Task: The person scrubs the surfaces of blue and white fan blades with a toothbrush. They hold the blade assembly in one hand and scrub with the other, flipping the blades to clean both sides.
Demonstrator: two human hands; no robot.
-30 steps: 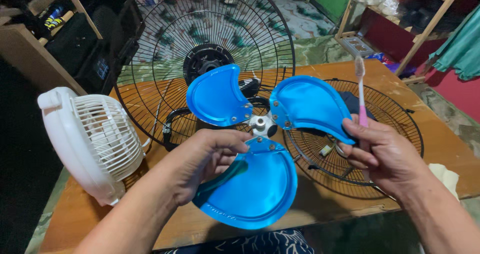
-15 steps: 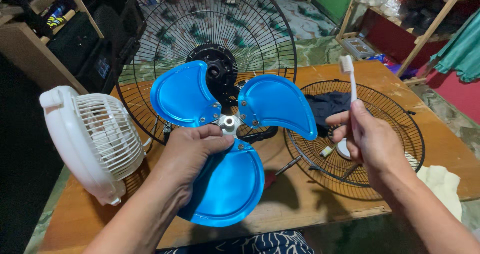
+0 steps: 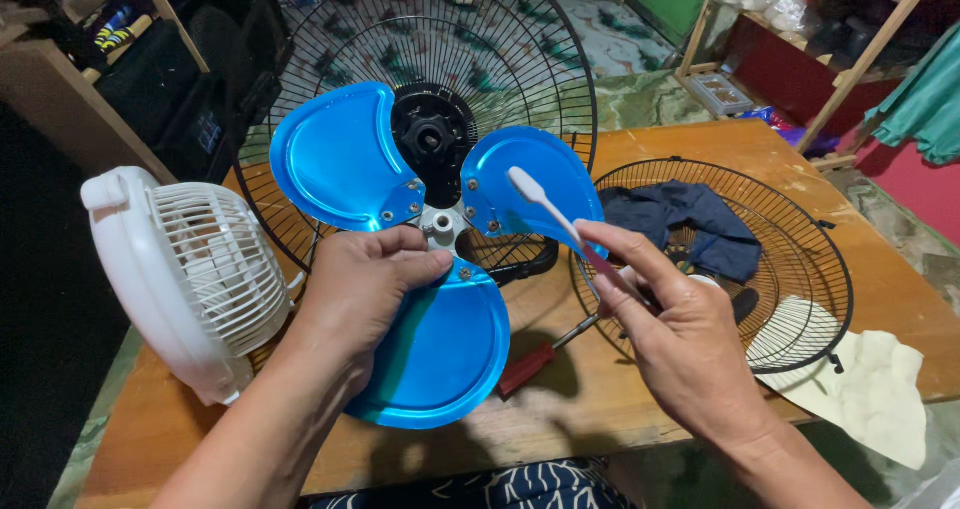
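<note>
The toothbrush [image 3: 553, 212] (upright before) now tilts, bristles on the blue fan blade [image 3: 535, 184].

Glossy blue fan blade [image 3: 420, 269] with a grey hub; white toothbrush [image 3: 545, 204]; white small fan [image 3: 185, 279]; black wire grilles [image 3: 790, 259]; navy cloth [image 3: 680, 224]; orange-brown bench [image 3: 880, 299].

This looks like a room in a home used as a makeshift repair spot. A worn wooden tabletop [image 3: 800, 159] carries fan parts, wire fan guards [image 3: 800, 259], a red-handled screwdriver [image 3: 535, 359] and a rag [image 3: 880, 389]. Around it are patterned floor covering [image 3: 620, 39], wooden shelving [image 3: 850, 59] with household clutter and hanging teal cloth [image 3: 930, 99].
</note>
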